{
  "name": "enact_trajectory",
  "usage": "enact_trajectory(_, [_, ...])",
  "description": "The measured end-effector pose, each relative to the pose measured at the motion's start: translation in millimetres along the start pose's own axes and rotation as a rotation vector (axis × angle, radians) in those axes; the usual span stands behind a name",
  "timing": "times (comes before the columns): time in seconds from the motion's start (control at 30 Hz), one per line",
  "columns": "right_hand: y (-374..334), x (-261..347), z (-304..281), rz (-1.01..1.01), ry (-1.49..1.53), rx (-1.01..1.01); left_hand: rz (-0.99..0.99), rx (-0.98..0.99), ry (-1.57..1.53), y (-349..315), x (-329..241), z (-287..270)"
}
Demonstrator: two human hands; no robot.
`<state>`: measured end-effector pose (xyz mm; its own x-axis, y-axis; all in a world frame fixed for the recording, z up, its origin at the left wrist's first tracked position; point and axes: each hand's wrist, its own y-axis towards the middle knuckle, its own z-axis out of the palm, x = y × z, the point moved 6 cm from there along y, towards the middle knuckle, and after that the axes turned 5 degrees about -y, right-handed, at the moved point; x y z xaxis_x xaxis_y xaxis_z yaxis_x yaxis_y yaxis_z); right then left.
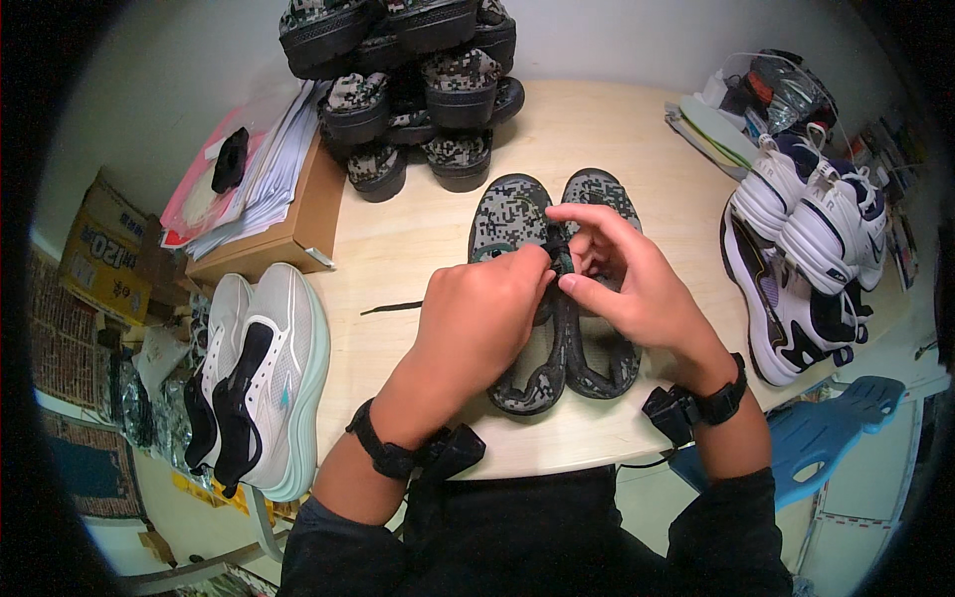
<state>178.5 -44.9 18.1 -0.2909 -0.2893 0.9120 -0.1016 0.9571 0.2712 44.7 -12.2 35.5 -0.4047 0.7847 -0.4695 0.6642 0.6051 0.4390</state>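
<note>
Over camo shoes (507, 211) on the table (413, 239), the left hand (485, 303) curls, its hold unclear; the right hand (642, 284) spreads thumb from forefinger. A lace (396, 306) trails left.

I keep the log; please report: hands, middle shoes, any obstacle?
Left hand, right hand: at lace, grip unclear. Middle shoes: upright, side by side. No obstacle seen.

Camo shoes (503, 211): matt cloth uppers, rubbery edging. Tabletop (388, 348): smooth, wood-look, slt sheen. Grey shoes (282, 358): mesh-type cloth, matt. White shoes (818, 239): smooth, leather-look. Box (316, 224): matt cardbd. Stacked sheets (261, 194): thin paper. Blue chair (841, 428): smooth plastic, semi-gloss.
</note>
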Motion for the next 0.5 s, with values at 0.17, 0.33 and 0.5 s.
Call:
enact_trajectory(0.17, [-1, 2, -1, 0.008, 0.006, -0.011, 0.111, -0.016, 0.019, 0, -4, -3])
enact_trajectory(0.33, [-2, 1, -4, 0.044, 0.054, -0.012, 0.079, -0.057, -0.163, 1, 4, 0])
enact_trajectory(0.5, [-2, 0, -4, 0.027, 0.088, 0.013, 0.014, -0.057, -0.331, 1, 14, 7])
